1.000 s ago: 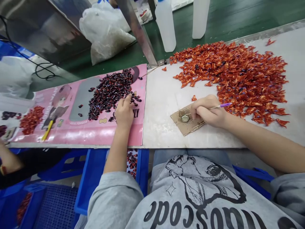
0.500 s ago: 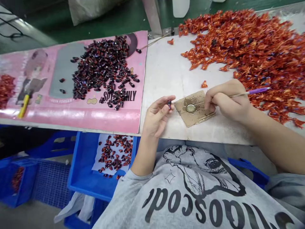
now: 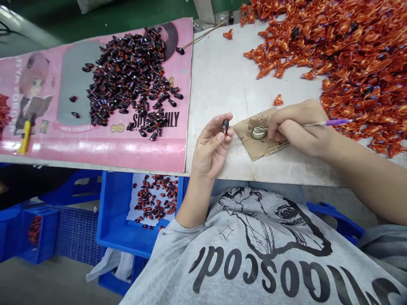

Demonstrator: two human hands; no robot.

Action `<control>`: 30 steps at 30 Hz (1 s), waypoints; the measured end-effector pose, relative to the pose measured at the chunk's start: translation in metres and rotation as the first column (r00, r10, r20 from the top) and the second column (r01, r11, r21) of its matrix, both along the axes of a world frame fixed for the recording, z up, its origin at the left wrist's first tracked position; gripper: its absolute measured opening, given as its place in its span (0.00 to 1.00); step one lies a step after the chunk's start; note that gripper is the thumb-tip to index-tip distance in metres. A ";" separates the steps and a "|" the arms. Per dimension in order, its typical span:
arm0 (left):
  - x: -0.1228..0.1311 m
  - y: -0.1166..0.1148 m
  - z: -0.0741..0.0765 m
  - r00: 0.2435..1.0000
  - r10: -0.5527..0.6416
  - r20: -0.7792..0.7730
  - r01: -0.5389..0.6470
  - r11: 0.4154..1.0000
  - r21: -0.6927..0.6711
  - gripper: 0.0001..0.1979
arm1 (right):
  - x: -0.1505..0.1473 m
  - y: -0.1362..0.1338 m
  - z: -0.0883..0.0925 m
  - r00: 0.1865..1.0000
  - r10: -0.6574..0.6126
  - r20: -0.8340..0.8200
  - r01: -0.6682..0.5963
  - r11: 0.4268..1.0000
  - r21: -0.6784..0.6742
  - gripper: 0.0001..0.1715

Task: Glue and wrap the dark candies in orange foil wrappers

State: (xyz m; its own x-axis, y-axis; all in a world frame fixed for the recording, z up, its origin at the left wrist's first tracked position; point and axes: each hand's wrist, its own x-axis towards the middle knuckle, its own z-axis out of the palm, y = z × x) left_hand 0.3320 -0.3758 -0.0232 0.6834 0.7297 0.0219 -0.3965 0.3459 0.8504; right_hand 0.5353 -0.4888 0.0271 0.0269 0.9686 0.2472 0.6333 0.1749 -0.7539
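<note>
My left hand (image 3: pixel 211 148) is raised over the table's front part and pinches a small dark, glossy piece (image 3: pixel 225 126) upright between thumb and fingers. My right hand (image 3: pixel 300 127) grips a thin stick-like brush (image 3: pixel 337 122) with a purple end that points right. Its other end reaches a small bottle cap (image 3: pixel 258 132) holding shiny liquid; the exact tip is too small to make out. Under the cap lies a square of brown cardboard (image 3: pixel 254 150) spotted with drops.
Many dark pieces (image 3: pixel 127 80) are heaped on a pink printed mat (image 3: pixel 152 154) at left. A big pile of orange, petal-like pieces (image 3: pixel 356 63) covers the right side. A blue bin (image 3: pixel 117 233) with red-and-dark pieces sits below the table edge. A yellow-handled cutter (image 3: pixel 25 137) lies far left.
My right hand has brought the brush's working end left to the cap. The dark piece in my left hand now stands more in sight. The whole view has shifted slightly.
</note>
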 end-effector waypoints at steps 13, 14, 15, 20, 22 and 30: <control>0.003 -0.011 0.007 0.981 0.108 -0.158 -0.090 0.989 0.119 0.15 | 0.004 -0.001 0.003 0.988 0.080 0.135 -0.079 0.997 -0.014 0.18; 0.003 -0.014 0.008 0.977 0.125 -0.170 -0.103 0.986 0.135 0.16 | 0.004 -0.001 0.006 0.985 0.105 0.135 -0.101 0.994 -0.040 0.17; 0.003 -0.018 0.009 0.974 0.140 -0.180 -0.114 0.982 0.147 0.16 | 0.004 -0.002 0.009 0.983 0.140 0.118 -0.132 0.989 -0.071 0.17; 0.000 -0.033 0.015 0.966 0.177 -0.190 -0.149 0.976 0.157 0.17 | 0.004 -0.003 0.015 0.988 0.137 0.070 -0.127 0.983 -0.136 0.18; -0.001 -0.035 0.015 0.970 0.171 -0.175 -0.144 0.977 0.156 0.16 | 0.004 -0.004 0.016 0.989 0.130 0.068 -0.118 0.982 -0.150 0.17; 0.000 -0.030 0.008 0.978 0.131 -0.164 -0.097 0.975 0.199 0.17 | 0.008 -0.004 0.020 0.990 0.138 -0.023 -0.140 0.973 -0.186 0.18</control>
